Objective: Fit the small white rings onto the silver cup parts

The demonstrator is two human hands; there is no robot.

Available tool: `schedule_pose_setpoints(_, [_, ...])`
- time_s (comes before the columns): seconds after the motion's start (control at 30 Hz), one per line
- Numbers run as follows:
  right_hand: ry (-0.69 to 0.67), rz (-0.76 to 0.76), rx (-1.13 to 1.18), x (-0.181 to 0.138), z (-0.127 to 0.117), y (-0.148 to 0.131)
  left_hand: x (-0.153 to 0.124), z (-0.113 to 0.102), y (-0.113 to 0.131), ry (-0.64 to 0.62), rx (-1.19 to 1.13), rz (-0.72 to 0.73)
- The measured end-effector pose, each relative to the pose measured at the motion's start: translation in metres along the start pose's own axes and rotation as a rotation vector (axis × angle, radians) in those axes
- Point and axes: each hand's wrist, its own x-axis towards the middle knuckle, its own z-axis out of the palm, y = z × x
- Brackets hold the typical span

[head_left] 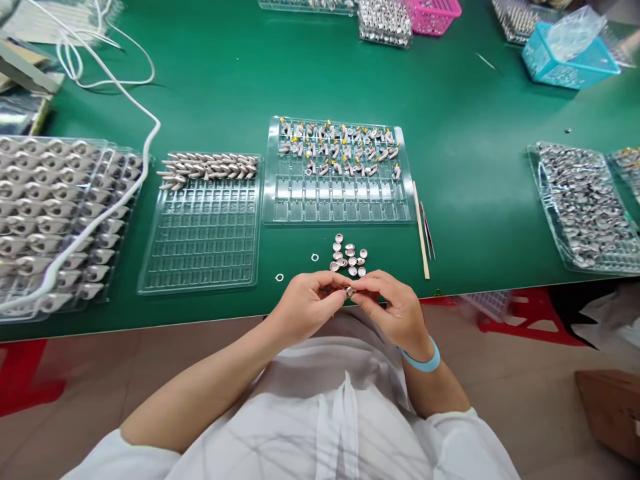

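My left hand and my right hand meet at the near edge of the green table. Their fingertips pinch one small silver metal part between them. Just beyond the fingers lies a little heap of silver caps, with two loose rings to its left. Behind the heap a clear tray holds assembled parts with yellow tips in its far rows. Another clear tray to the left carries a row of grey pointed parts.
A wooden stick and tweezers lie right of the middle tray. Trays full of metal parts sit at far left and right. A white cable crosses the left side. Pink and blue baskets stand at the back.
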Motion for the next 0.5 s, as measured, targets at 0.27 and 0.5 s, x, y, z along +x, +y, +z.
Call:
schedule_pose_setpoints(0.27, [-0.064, -0.194, -0.136, -0.0001, -0.0022, 0.0052, 0.0008, -0.0036, -0.0005, -0.007, 0.006, -0.047])
schedule_pose_setpoints(0.5, [-0.036, -0.203, -0.152, -0.0028, -0.0011, 0.0063, -0.0005, -0.0048, 0.0046, -0.043, 0.007, -0.054])
